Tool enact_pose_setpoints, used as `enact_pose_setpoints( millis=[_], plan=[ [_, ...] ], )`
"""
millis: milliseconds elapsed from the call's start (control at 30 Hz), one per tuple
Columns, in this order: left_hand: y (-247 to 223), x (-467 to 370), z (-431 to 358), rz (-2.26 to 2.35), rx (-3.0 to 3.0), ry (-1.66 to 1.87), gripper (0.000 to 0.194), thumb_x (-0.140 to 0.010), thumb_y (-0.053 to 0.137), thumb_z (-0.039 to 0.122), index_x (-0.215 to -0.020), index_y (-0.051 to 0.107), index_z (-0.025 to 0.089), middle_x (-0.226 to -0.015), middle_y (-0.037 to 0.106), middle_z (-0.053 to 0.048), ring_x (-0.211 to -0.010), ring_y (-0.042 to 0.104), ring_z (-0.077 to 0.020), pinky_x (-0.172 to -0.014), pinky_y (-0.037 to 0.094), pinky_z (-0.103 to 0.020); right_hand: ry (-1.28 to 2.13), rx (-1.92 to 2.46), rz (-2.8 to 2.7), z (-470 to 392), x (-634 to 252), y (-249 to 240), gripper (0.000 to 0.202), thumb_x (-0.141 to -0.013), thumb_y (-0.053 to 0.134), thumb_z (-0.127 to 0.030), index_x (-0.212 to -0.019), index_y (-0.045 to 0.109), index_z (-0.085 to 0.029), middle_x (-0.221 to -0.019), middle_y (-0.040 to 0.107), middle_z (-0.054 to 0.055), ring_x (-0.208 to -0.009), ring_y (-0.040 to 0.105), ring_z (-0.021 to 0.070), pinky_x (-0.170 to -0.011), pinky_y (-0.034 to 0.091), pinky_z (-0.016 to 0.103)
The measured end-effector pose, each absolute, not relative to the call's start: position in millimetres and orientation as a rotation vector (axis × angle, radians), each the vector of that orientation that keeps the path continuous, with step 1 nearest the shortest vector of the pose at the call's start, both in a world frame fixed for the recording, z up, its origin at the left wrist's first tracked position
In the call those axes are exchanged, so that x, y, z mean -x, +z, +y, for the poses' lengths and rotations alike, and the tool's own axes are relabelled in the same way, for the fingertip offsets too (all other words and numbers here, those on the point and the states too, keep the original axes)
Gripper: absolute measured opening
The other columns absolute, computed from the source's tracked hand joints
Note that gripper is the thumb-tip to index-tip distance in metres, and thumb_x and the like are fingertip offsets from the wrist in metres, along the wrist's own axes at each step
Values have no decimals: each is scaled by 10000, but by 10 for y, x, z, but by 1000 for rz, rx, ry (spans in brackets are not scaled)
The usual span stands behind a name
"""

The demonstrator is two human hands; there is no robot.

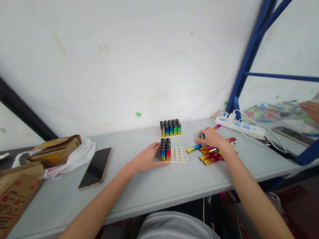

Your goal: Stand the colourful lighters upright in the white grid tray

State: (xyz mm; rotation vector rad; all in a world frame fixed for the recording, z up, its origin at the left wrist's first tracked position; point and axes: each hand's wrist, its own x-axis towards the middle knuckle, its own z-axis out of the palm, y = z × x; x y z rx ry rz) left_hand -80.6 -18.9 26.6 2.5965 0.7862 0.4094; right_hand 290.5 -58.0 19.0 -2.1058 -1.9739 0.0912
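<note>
My left hand (147,158) steadies a white tray with round holes (180,155), its fingers at the left side and its thumb along the front edge. Upright rainbow-coloured tubes with black tops (165,150) fill the tray's left columns; the holes on the right show bare. My right hand (211,137) is closed over the loose pile, with a shiny blue-and-yellow tube (202,135) between its fingertips. Beneath and beside it lie several loose metallic tubes (212,158) in red, gold and purple. One blue-yellow tube (194,148) lies between pile and tray.
Behind stands a full block of similar tubes (171,128) near the wall. A phone (95,168), a white plastic bag (81,155) and open cardboard boxes (15,199) occupy the left. On the right are a power strip (240,125), a blue frame post (249,49) and another person's hand (317,112).
</note>
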Motion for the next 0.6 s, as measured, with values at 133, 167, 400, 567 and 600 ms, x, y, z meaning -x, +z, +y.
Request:
enact_pose_setpoints(
  millis=[133,167,400,567,600],
  plan=[
    [258,803,-187,800,-2598,388,788,-828,722,704,-1392,581,172,-1456,554,-160,-1348,550,-363,-1202,415,-468,152,2033,-2071,-566,-2865,255,249,-957,664,-360,-1019,771,-144,-1045,721,148,-1121,623,267,-977,449,316],
    [255,802,-184,802,-2601,375,801,-832,717,706,-1401,574,161,-1462,547,-169,-1350,546,-365,-1203,414,-467,148,2025,-2081,-565,-2853,263,196,-949,660,-285,-1023,770,-141,-1064,726,146,-1125,626,262,-986,446,310],
    [236,800,-172,806,-2622,349,835,-848,695,718,-1447,532,159,-1480,528,-173,-1358,534,-359,-1205,403,-472,171,2011,-1996,-618,-2739,275,618,-839,626,-23,-1441,574,-148,-1205,743,148,-1115,682,247,-979,479,309],
    [248,796,-185,804,-2618,354,795,-850,697,706,-1412,563,159,-1460,541,-172,-1336,551,-367,-1188,419,-476,195,1922,-1957,-595,-2691,328,456,-811,673,-56,-1261,691,-127,-1204,755,159,-1111,705,278,-995,495,333],
    [252,795,-189,802,-2616,355,790,-850,700,700,-1404,567,153,-1456,542,-176,-1336,549,-366,-1190,417,-474,205,1891,-1941,-587,-2682,343,373,-815,686,-86,-1184,718,-133,-1198,757,161,-1102,709,286,-998,499,346]
  ],
)
